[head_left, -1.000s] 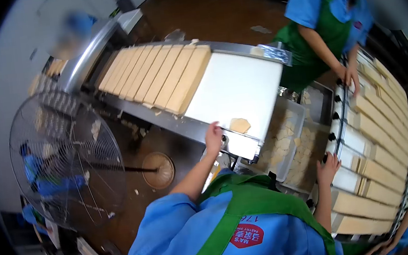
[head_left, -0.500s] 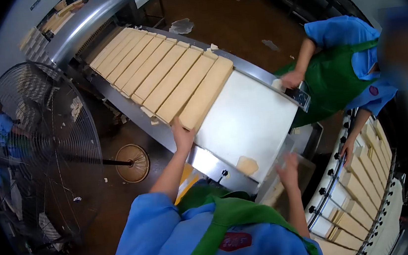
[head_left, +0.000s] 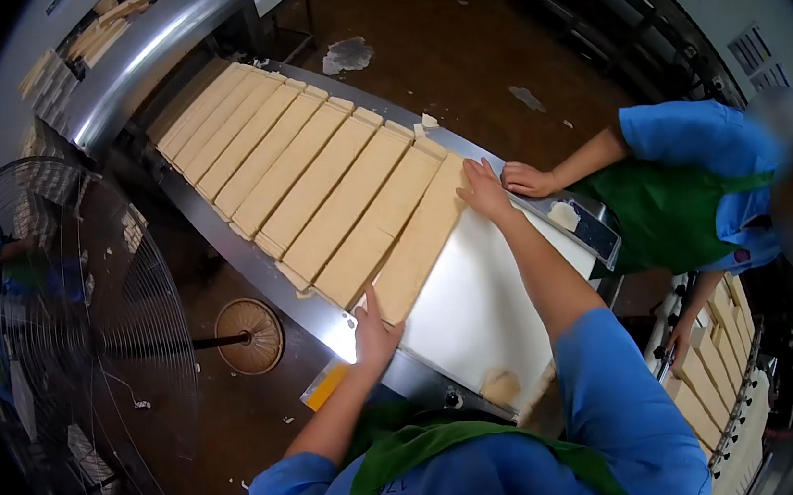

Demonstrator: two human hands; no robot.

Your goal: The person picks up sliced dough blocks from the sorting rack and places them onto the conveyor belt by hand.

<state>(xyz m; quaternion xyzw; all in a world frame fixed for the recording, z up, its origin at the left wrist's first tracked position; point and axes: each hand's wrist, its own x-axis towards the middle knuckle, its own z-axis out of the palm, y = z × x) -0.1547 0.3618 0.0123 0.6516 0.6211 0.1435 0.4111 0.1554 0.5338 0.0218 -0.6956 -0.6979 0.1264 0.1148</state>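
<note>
a pale scrap point(head_left: 500, 386) lies nearest on a white belt point(head_left: 483, 287); beyond it, the left hand point(head_left: 376, 335) pinches the near end of the front slab point(head_left: 419, 245), flat on the belt, between thumb and fingers; the right hand point(head_left: 487, 191), fingers slightly spread, touches its far end, firmness of grip unclear, just beside a co-worker's hand point(head_left: 527, 179); more slabs point(head_left: 326, 173) run back toward a curved metal hood point(head_left: 159, 60)

One head-worn camera views from above the wearer's green apron point(head_left: 426, 440), facing forward and down; left hand point(head_left: 375, 335) and right hand point(head_left: 485, 192) register near, curved metal hood point(head_left: 167, 67) farther off.
</note>
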